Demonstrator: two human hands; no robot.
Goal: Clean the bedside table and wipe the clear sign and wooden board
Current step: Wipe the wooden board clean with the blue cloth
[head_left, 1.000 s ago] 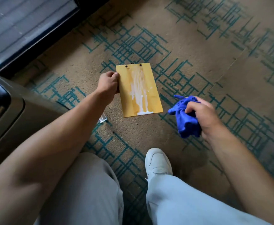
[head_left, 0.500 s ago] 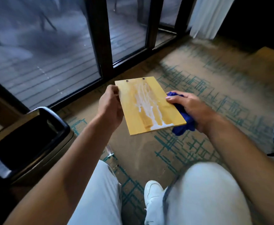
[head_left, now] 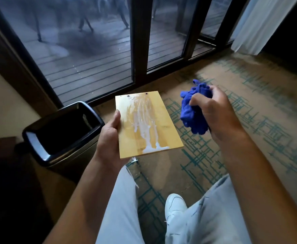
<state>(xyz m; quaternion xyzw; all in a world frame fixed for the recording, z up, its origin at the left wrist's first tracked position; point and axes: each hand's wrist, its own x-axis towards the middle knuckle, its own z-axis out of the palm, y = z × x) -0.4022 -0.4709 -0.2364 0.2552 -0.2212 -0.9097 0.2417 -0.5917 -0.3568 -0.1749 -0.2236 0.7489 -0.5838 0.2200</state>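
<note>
At frame centre, a wooden board (head_left: 148, 123) streaked with white liquid is gripped by the left hand (head_left: 109, 132); a bunched blue cloth (head_left: 194, 111) is clutched in the right hand (head_left: 213, 111), just right of it.

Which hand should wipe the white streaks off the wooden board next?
Right. The right hand already grips the blue cloth beside the wooden board, while the left hand holds it.

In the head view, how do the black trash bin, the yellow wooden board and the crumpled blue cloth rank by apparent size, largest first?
1. Black trash bin, on the floor, so farther from the camera.
2. Yellow wooden board, held by the left hand.
3. Crumpled blue cloth, gripped in the right hand.
Bin and board look close; their order is unsure.
</note>
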